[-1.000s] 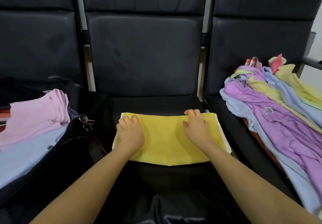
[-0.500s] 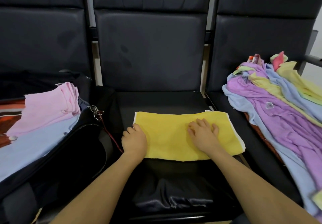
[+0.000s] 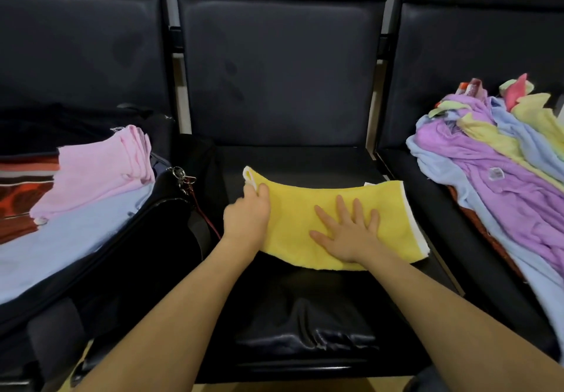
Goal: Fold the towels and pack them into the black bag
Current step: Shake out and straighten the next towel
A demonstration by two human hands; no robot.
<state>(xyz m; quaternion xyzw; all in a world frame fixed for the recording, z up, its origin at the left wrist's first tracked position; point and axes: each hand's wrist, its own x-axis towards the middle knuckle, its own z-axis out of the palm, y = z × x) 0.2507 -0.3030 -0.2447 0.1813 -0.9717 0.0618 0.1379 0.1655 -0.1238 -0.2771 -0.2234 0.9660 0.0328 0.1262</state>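
A yellow towel [image 3: 308, 208], folded into a long strip with white edging, lies across the middle black seat [image 3: 305, 294]. My left hand [image 3: 247, 216] grips its left end, and the corner there is lifted off the seat. My right hand [image 3: 351, 233] presses flat on the towel's middle with fingers spread. The open black bag [image 3: 158, 230] sits on the left seat. Inside it lie a folded pink towel [image 3: 100, 172] on top of a light blue towel [image 3: 61, 245].
A loose pile of purple, light blue and yellow towels [image 3: 500, 184] covers the right seat. Black seat backs stand behind all three seats. A metal key ring with a red cord [image 3: 183, 178] hangs at the bag's edge. A red patterned cloth [image 3: 21, 196] shows at far left.
My left hand slid off the towel's top to its left end, took hold of it and raised the corner. My right hand moved toward the middle and spread flat.
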